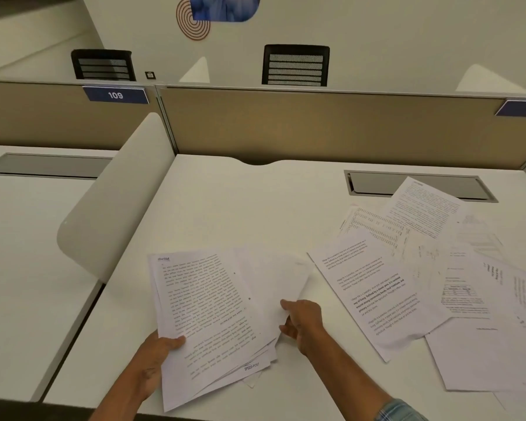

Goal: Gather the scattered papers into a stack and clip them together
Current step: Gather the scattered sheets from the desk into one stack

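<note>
My left hand (152, 357) grips the lower left edge of a loose stack of printed papers (207, 317), thumb on the top sheet. The stack is fanned and uneven, raised a little off the white desk (213, 208). My right hand (302, 323) pinches a blank-looking sheet (274, 275) at the stack's right side, its edge curling upward. Several more printed sheets (407, 268) lie scattered and overlapping on the desk to the right, apart from the stack. No clip is visible.
A curved white divider (113, 208) stands at the desk's left side. A tan partition (316, 129) closes the back. A grey cable tray (419, 186) is set into the desk, partly under a sheet. Two black chairs stand beyond the partition.
</note>
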The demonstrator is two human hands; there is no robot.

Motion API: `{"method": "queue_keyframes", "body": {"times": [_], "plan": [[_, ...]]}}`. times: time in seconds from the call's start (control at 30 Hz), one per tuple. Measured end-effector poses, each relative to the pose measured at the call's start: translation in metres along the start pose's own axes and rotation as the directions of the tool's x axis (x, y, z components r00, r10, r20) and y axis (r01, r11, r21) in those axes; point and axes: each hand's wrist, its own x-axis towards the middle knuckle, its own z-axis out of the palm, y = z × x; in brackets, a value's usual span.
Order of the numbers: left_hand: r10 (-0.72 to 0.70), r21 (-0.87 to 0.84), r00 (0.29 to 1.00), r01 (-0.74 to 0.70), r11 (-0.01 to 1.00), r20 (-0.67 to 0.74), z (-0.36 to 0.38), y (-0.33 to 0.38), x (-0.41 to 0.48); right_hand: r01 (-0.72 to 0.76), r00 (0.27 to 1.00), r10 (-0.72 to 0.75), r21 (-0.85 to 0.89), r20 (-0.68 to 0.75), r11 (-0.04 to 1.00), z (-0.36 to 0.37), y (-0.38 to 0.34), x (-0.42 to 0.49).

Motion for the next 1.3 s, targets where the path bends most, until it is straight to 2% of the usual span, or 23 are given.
{"method": "queue_keyframes", "body": {"times": [0.2, 0.3, 0.43, 0.63, 0.93, 1.1, 1.2, 1.3], "plan": [[-0.057, -0.114, 0.994, 0.068, 0.991, 0.098, -0.011, 0.004, 0.000, 0.229, 0.969, -0.203, -0.202, 0.140, 0.952, -0.008, 0.004, -0.008], [-0.073, -0.181, 0.987, 0.099, 0.978, 0.144, -0.019, 0.012, 0.003, 0.315, 0.943, -0.276, -0.222, 0.188, 0.923, -0.029, -0.010, -0.010], [-0.028, -0.188, 0.977, 0.069, 0.980, 0.213, -0.012, 0.030, 0.010, 0.373, 0.921, -0.331, -0.220, 0.203, 0.902, -0.060, -0.036, -0.010], [0.021, -0.108, 0.951, 0.013, 0.994, 0.308, 0.040, 0.061, 0.016, 0.408, 0.904, -0.366, -0.197, 0.220, 0.891, -0.082, -0.063, -0.013], [-0.001, 0.026, 0.894, -0.012, 1.000, 0.448, 0.130, 0.067, 0.002, 0.422, 0.875, -0.371, -0.115, 0.312, 0.899, -0.134, -0.081, -0.020], [-0.004, 0.120, 0.902, -0.053, 0.991, 0.431, 0.191, 0.056, -0.013, 0.444, 0.865, -0.391, -0.120, 0.314, 0.888, -0.170, -0.099, -0.007], [-0.005, 0.105, 0.909, -0.043, 0.994, 0.417, 0.229, 0.047, -0.023, 0.368, 0.885, -0.324, -0.075, 0.333, 0.927, -0.191, -0.107, 0.002], [-0.006, 0.104, 0.914, -0.040, 0.994, 0.405, 0.265, 0.039, -0.032, 0.428, 0.824, -0.357, -0.073, 0.440, 0.901, -0.214, -0.111, 0.011]]}}
